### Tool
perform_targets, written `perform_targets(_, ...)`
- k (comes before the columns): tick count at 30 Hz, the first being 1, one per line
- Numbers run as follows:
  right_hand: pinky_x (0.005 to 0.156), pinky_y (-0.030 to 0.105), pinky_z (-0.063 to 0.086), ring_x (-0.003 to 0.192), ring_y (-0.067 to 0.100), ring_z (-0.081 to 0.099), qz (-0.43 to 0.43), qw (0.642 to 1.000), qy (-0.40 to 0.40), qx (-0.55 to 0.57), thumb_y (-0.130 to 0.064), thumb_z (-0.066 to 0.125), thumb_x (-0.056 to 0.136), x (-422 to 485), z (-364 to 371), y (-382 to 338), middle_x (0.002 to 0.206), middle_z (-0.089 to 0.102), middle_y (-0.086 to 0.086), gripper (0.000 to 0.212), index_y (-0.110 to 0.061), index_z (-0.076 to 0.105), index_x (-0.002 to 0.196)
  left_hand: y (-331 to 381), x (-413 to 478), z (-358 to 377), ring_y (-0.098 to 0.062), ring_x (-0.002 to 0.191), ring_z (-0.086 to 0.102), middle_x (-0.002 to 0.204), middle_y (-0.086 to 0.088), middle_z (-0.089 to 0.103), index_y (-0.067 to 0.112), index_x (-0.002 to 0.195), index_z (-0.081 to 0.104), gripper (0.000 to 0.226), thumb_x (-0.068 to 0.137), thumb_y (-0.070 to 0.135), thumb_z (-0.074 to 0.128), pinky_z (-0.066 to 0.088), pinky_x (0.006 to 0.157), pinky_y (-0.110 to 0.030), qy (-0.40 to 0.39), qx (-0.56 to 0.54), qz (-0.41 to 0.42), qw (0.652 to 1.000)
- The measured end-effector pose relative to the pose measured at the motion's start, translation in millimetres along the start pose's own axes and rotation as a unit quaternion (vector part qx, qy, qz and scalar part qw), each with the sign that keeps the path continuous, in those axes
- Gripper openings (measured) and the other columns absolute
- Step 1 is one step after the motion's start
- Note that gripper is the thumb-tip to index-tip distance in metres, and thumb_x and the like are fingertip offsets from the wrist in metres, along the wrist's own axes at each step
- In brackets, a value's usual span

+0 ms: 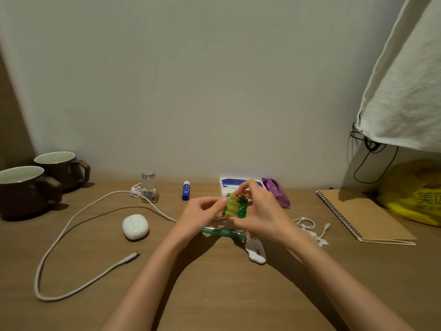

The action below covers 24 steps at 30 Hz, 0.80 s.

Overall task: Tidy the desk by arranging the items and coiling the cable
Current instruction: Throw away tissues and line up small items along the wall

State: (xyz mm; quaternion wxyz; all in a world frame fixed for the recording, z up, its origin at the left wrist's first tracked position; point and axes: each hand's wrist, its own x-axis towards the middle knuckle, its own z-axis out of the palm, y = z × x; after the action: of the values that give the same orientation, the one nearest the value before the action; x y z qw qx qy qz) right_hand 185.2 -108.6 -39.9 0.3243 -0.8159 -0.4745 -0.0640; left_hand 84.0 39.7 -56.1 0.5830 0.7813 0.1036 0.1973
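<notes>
A green and yellow pack of batteries (235,206) is held above the middle of the wooden desk (214,295). My left hand (200,215) pinches its left edge with thumb and fingers. My right hand (260,211) grips its top and right side. A long white cable (62,235) lies uncoiled in a big loop on the left, its plug (133,255) pointing right. A white earbud case (135,226) sits inside the loop. A green transparent tool (224,232) lies under my hands.
Two brown mugs (31,187) stand at the far left. A small glass bottle (149,187), a blue stick (186,190), a tissue pack (229,183) and a purple packet (276,191) line the wall. A small white cable (307,223), a white gadget (256,250), a spiral notebook (362,216) and a yellow bag (412,192) lie at right.
</notes>
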Motion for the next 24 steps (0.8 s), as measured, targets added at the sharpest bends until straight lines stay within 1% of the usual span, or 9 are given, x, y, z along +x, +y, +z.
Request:
perform_targets(3,0.084,0.031,0.056,0.106,0.012,0.054,-0.027,0.999,-0.019,-0.026,-0.031,0.079,0.071,5,5,-11,0.115,0.054,-0.001,0.057,-0.027,0.04,0.112,-2,2,-8,-0.005,0.086,0.065,0.089,0.012,0.068,0.023,0.102,0.068,0.019,0.084,0.029,0.066,0.05,0.063,-0.014,0.012,-0.03,-0.028,0.999)
perform_targets(6,0.091,0.027,0.051,0.111,0.008,0.05,-0.046,0.997,-0.036,-0.041,-0.034,0.076,0.077,12,7,-17,0.123,0.054,-0.004,0.057,-0.027,0.043,0.123,-6,2,-17,-0.008,0.088,0.067,0.092,0.004,0.071,0.016,0.102,0.07,0.02,0.084,0.023,0.068,0.052,0.062,-0.014,0.029,-0.056,-0.039,0.997)
perform_targets(10,0.084,0.024,0.054,0.101,0.004,0.055,-0.073,0.994,-0.078,-0.007,-0.028,0.072,0.081,26,1,-22,0.123,0.058,-0.012,0.053,-0.034,0.051,0.13,-9,5,-29,-0.014,0.09,0.069,0.096,-0.004,0.072,0.01,0.107,0.07,0.021,0.087,0.014,0.064,0.055,0.066,-0.018,0.039,-0.083,-0.029,0.995)
perform_targets(14,0.084,0.023,0.054,0.104,0.005,0.055,-0.126,0.981,-0.126,-0.077,-0.028,0.074,0.079,41,4,-25,0.127,0.056,-0.013,0.057,-0.034,0.052,0.131,-15,8,-41,-0.013,0.093,0.068,0.096,-0.001,0.072,0.011,0.109,0.069,0.024,0.085,0.015,0.066,0.056,0.072,-0.019,0.046,-0.052,-0.002,0.998)
perform_targets(17,0.084,0.02,0.05,0.102,0.003,0.053,-0.163,0.969,-0.117,-0.147,-0.029,0.072,0.081,49,10,-28,0.123,0.059,-0.009,0.053,-0.031,0.053,0.131,-22,11,-46,-0.011,0.094,0.068,0.098,-0.001,0.072,0.013,0.114,0.065,0.03,0.084,0.018,0.067,0.056,0.075,-0.021,0.053,-0.058,-0.013,0.997)
perform_targets(19,0.083,0.022,0.046,0.105,0.007,0.053,-0.19,0.959,-0.104,-0.181,-0.033,0.071,0.082,53,12,-29,0.121,0.06,-0.005,0.051,-0.027,0.055,0.13,-27,14,-48,-0.01,0.095,0.067,0.099,-0.002,0.072,0.015,0.119,0.061,0.036,0.084,0.022,0.067,0.056,0.079,-0.025,0.07,-0.074,-0.028,0.994)
perform_targets(20,0.082,0.024,0.045,0.105,0.01,0.054,-0.204,0.954,-0.1,-0.195,-0.035,0.07,0.081,56,13,-28,0.119,0.062,-0.003,0.051,-0.024,0.056,0.129,-28,15,-48,-0.012,0.096,0.067,0.101,-0.004,0.071,0.016,0.12,0.06,0.037,0.085,0.025,0.067,0.057,0.078,-0.026,0.078,-0.085,-0.037,0.993)
perform_targets(22,0.083,0.028,0.044,0.103,0.014,0.055,-0.213,0.949,-0.094,-0.214,-0.038,0.069,0.081,63,15,-25,0.115,0.064,-0.001,0.05,-0.021,0.058,0.126,-30,19,-47,-0.011,0.097,0.066,0.107,-0.004,0.069,0.016,0.122,0.059,0.037,0.087,0.028,0.064,0.056,0.072,-0.022,0.098,-0.11,-0.047,0.988)
perform_targets(24,0.088,0.032,0.043,0.105,0.016,0.053,-0.191,0.952,-0.083,-0.223,-0.042,0.066,0.081,72,18,-17,0.116,0.063,-0.001,0.049,-0.021,0.058,0.124,-30,20,-44,-0.009,0.096,0.065,0.109,-0.002,0.067,0.016,0.12,0.06,0.032,0.091,0.027,0.059,0.056,0.07,-0.02,0.144,-0.094,-0.042,0.984)
